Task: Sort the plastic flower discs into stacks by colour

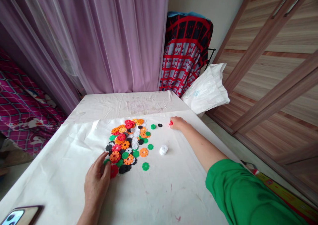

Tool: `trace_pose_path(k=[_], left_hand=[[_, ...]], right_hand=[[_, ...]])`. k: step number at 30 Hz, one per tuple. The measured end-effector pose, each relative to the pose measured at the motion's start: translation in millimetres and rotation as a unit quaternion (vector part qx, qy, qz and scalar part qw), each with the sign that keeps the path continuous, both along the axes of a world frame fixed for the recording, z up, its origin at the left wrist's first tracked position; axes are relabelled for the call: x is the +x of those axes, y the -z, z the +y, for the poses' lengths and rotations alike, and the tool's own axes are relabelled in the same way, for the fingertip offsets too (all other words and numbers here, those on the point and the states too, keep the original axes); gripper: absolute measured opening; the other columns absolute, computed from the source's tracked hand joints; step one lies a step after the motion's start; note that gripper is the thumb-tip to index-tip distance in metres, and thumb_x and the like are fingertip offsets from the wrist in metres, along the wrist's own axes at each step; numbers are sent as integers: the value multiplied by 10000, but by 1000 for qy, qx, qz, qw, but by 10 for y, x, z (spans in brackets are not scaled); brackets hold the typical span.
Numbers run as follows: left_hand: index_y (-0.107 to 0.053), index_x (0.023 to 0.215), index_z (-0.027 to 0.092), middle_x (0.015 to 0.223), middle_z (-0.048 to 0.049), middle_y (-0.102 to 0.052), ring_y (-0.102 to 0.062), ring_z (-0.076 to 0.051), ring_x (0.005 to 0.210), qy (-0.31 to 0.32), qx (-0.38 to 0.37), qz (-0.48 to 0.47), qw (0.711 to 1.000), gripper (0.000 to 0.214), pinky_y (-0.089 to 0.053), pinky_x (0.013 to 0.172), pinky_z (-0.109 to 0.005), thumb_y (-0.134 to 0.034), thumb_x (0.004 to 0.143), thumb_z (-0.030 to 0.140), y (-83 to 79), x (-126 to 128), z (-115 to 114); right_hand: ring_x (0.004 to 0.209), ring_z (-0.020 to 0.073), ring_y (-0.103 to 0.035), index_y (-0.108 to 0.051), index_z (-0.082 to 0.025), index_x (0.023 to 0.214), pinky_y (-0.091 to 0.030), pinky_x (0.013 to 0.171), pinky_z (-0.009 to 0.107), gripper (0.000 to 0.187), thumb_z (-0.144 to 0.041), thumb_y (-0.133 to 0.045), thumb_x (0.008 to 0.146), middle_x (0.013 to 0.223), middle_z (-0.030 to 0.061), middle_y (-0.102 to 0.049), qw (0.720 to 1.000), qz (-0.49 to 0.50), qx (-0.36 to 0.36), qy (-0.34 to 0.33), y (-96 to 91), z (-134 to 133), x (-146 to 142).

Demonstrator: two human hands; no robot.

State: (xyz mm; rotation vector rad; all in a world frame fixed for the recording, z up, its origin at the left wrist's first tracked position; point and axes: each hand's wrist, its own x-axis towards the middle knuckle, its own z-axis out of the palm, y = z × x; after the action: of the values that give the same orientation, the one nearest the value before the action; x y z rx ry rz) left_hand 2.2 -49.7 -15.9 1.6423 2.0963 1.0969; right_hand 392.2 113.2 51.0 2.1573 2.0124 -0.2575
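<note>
A heap of flat plastic snowflake discs [128,142] in orange, red, green, black and white lies on a white-covered table [161,192]. My left hand [96,180] rests flat at the heap's near left edge, fingers open, touching a red disc [114,170]. My right hand [177,122] reaches to the far right of the heap, fingers pinched on a small red disc [171,123]. A white stack of discs [163,149] stands alone between heap and right arm. Loose green discs [145,166] lie nearby.
A phone [21,215] lies at the table's near left corner. A white plastic bag [207,90] hangs off the far right corner. Purple curtains, a red patterned cloth on a rack [185,52] and a wooden wardrobe [273,69] surround the table.
</note>
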Motion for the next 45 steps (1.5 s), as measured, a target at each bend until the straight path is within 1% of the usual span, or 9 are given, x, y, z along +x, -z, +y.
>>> trace_pose_path(k=[7,12,15,18,21,26,32,39,45], left_hand=[[-693,1154,276,1134,-53,-739,-692,-232,977,0,-1,-1,1000,405,-544,865,-347,-479,850,437,2,4,13],[-699,1149,276,1153,-46,-741,-696,-221,972,9,13,8,1000,390,-548,826,-326,-488,849,410,7,0,10],[-700,1140,276,1146,-43,-744,-695,-223,995,4,14,7,1000,389,-545,846,-328,-481,849,414,11,3,7],[-697,1139,288,1158,-41,-740,-695,-231,1005,-2,8,1,1000,393,-545,854,-340,-473,850,434,15,6,10],[-689,1159,288,1160,-49,-736,-700,-233,965,-2,-8,-5,1000,415,-552,825,-342,-471,846,452,18,-1,18],[-690,1159,288,1124,-49,-740,-700,-226,914,-3,-15,-7,1000,418,-553,824,-343,-479,839,453,18,-18,20],[-689,1157,283,1150,-55,-733,-696,-239,973,-4,-15,-14,1000,416,-551,846,-350,-481,838,449,-1,-11,12],[-682,1177,261,1173,-62,-727,-686,-243,1028,-6,-30,-16,999,458,-531,915,-358,-458,838,473,7,-13,11],[-693,1163,272,1153,-50,-737,-696,-220,955,-7,-15,-6,1000,450,-542,830,-321,-467,831,476,23,-16,14]], right_hand=[[1081,292,-646,-648,-178,1178,-472,840,313,402,-242,-690,784,1206,164,-666,1000,-4,-4,15,-34,6,12],[1048,295,-653,-657,-161,1170,-476,832,327,392,-220,-673,783,1164,176,-674,1000,-11,-6,16,-82,2,-28],[1082,280,-633,-621,-172,1243,-466,858,316,452,-236,-658,797,1232,168,-629,1000,-14,14,21,-160,-63,-43],[1162,264,-584,-571,-215,1310,-449,886,299,441,-266,-572,872,1312,145,-568,997,-15,64,31,-201,-255,-42],[1128,241,-603,-598,-240,1280,-445,879,291,371,-245,-424,952,1259,120,-617,990,15,125,57,-98,-544,-75],[1096,264,-650,-563,-253,1370,-462,874,341,446,-242,-327,992,1206,121,-699,994,53,56,78,219,-853,-221],[1077,285,-669,-566,-248,1383,-476,859,376,469,-243,-321,984,1186,161,-707,993,49,46,95,246,-713,-182],[1059,241,-665,-587,-284,1335,-461,828,322,433,-271,-318,997,1153,106,-715,991,45,59,108,281,-686,-103],[1050,222,-634,-686,-201,1180,-439,877,297,374,-200,-381,964,1197,110,-678,980,6,150,128,410,-796,283]])
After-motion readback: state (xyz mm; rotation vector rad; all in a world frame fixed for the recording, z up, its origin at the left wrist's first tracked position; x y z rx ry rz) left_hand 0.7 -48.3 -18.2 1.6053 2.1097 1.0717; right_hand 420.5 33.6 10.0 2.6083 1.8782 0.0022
